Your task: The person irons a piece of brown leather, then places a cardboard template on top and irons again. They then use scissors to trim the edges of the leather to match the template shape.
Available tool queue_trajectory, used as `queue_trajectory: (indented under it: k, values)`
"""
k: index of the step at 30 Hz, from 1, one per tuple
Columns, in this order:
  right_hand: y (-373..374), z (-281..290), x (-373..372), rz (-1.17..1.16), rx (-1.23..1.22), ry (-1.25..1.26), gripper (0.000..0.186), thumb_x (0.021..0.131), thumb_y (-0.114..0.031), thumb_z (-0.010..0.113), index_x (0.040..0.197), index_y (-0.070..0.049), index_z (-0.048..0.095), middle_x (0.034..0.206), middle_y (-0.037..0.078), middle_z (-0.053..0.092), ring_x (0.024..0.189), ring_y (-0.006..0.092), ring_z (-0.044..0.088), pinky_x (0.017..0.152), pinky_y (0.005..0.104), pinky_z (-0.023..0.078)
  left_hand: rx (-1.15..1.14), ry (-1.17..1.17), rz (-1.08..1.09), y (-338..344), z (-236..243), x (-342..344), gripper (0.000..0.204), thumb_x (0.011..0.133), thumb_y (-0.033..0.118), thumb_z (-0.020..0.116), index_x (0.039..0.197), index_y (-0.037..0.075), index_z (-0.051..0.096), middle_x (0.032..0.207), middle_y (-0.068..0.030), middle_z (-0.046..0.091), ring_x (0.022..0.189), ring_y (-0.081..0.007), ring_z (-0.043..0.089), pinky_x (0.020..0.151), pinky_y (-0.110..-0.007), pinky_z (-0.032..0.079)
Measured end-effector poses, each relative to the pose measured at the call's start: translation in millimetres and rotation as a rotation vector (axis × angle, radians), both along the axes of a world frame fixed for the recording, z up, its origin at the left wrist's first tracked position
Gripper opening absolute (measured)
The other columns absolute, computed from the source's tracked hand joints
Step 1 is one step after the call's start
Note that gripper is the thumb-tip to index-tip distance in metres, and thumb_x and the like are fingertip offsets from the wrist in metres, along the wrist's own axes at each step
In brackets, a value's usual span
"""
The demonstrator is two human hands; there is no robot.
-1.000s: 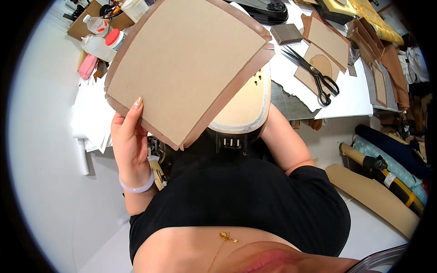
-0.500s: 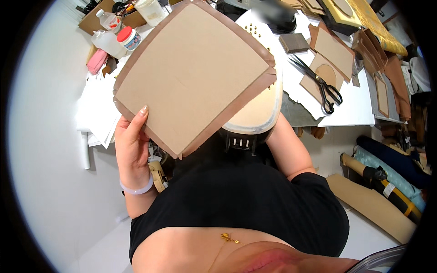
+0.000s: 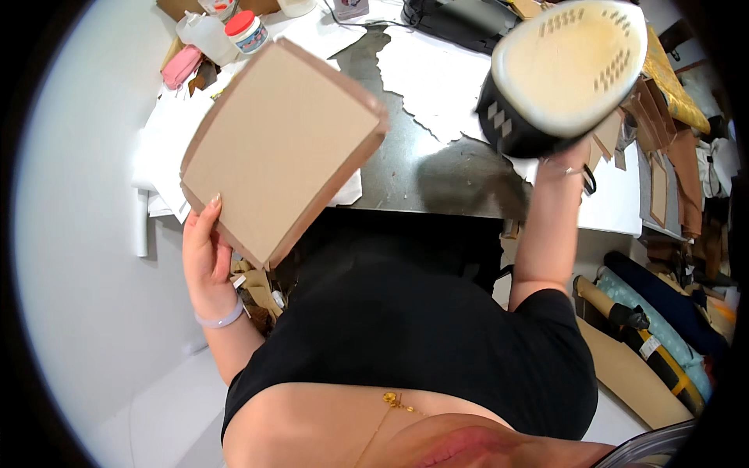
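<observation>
My left hand (image 3: 207,246) grips a square beige panel (image 3: 281,148) by its lower left edge, thumb on top. Brown leather margins, notched in places, run around the panel, which is held tilted over the near side of the table. Raised at the right is a clothes iron (image 3: 566,66), its pale soleplate with rows of steam holes turned toward me and its black heel nearest me. My right hand (image 3: 572,152) is behind the iron, closed around it; most of its fingers are hidden.
A dark worktop (image 3: 390,168) with torn white paper (image 3: 425,78) lies between my hands. Far left stand a red-lidded jar (image 3: 248,35), a translucent bottle (image 3: 207,39) and a pink pouch (image 3: 181,66). Leather pieces (image 3: 679,179) hang at right, above fabric rolls (image 3: 647,312).
The iron has swung from under the panel up to the right, baring the worktop. The panel has moved slightly left and down, still in my left hand.
</observation>
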State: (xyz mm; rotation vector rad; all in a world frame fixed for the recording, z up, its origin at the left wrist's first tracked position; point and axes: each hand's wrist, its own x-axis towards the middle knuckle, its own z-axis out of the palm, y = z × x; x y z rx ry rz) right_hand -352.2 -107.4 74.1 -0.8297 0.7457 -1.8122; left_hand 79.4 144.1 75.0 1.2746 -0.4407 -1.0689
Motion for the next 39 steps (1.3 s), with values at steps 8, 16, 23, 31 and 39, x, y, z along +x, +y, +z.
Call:
queue_trajectory:
  k: [8,16,23,31,39]
  values:
    - [-157.2,92.8,-29.4,0.118,-0.133,0.530,0.025,0.095,-0.016,0.075,0.114,-0.004,0.065,0.099,0.006,0.070,0.087,0.0202,0.066,0.079,0.0341,0.056,0.133,0.027,-0.213,-28.6,-38.0,-14.3,0.033,0.098,0.013,0.070,0.126,-0.003,0.063,0.113,-0.0111,0.073,0.095,-0.0154,0.073,0.079,-0.027,0.059]
    - [-232.3,68.2,20.6,-0.138,-0.152,1.273,0.040,0.085,-0.027,0.086,0.110,-0.001,0.069,0.096,0.011,0.071,0.088,0.0191,0.062,0.080,0.0356,0.052,0.096,0.053,-0.085,-36.2,-51.5,4.5,0.029,0.097,0.010,0.070,0.123,-0.001,0.065,0.111,-0.0081,0.075,0.090,-0.0127,0.072,0.075,-0.024,0.057]
    - [-229.6,57.0,25.2,-0.001,-0.149,1.467,0.036,0.089,-0.021,0.083,0.111,0.002,0.067,0.091,0.007,0.066,0.083,0.0149,0.058,0.074,0.0337,0.051,-0.057,0.026,0.164,8.3,-38.4,66.6,0.044,0.102,0.011,0.063,0.142,-0.004,0.051,0.137,-0.0133,0.064,0.125,-0.0210,0.061,0.107,-0.036,0.049]
    - [-246.5,53.0,11.1,0.036,-0.106,1.626,0.031,0.095,-0.024,0.078,0.107,0.002,0.066,0.091,0.010,0.071,0.081,0.0191,0.064,0.072,0.0358,0.052,-0.096,0.099,0.296,-8.4,-44.7,76.5,0.046,0.103,0.017,0.063,0.143,-0.003,0.051,0.142,-0.0124,0.059,0.128,-0.0205,0.058,0.109,-0.037,0.047]
    - [-274.3,47.2,4.9,-0.021,-0.344,1.577,0.043,0.091,-0.030,0.083,0.116,0.000,0.066,0.096,0.014,0.069,0.088,0.0221,0.062,0.080,0.0366,0.053,-0.080,0.211,0.336,28.6,-51.1,97.0,0.045,0.106,0.021,0.060,0.145,0.000,0.053,0.147,-0.0128,0.058,0.133,-0.0250,0.057,0.113,-0.043,0.047]
